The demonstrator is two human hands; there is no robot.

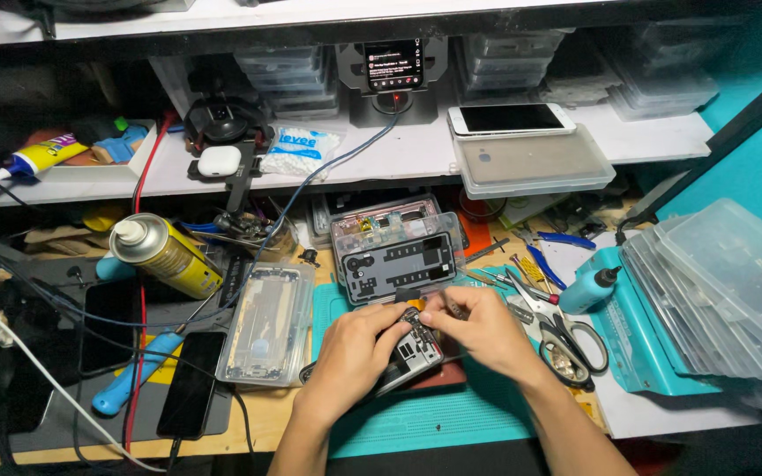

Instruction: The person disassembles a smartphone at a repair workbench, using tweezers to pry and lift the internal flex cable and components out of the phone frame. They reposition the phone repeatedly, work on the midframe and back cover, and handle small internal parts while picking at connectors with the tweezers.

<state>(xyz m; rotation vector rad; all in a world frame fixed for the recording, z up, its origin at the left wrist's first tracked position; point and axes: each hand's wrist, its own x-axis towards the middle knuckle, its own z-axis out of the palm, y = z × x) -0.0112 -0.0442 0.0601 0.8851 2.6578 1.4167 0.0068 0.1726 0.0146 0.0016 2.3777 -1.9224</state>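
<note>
Steadying an opened phone (412, 351) on the teal work mat (451, 414), right at the front of the bench, both hands are closed in over its exposed insides. The left hand (352, 353) wraps the phone's left edge and lower corner, fingers curled and pressed against the frame, which looks like bracing so the body won't slide. The right hand (480, 330) comes in from the other side, fingertips bunched together over the top of the board; it seems to pinch a slim tool or small part there, but what exactly sits between the fingertips is too small to tell. The phone lies tilted, resting partly on a dark reddish pad under it.

Just behind the hands, a clear parts tray with a black organiser (396, 256) sits within easy reach, likely there to keep screws and small pieces sorted. To the left, a second phone frame in a clear case (268, 324) lies flat, and a dark phone (192, 383) lies beside it. A yellow spray can (165, 256) rests on its side further left, next to a blue-handled tool (130, 375). To the right, scissors (566, 339), tweezers and blue-handled pliers (549, 256) fan out near a teal bottle (588, 289). Stacked clear lidded boxes (716, 291) sit at the far right. On the shelf above, a white phone (511, 118) lies on a plastic box.
</note>
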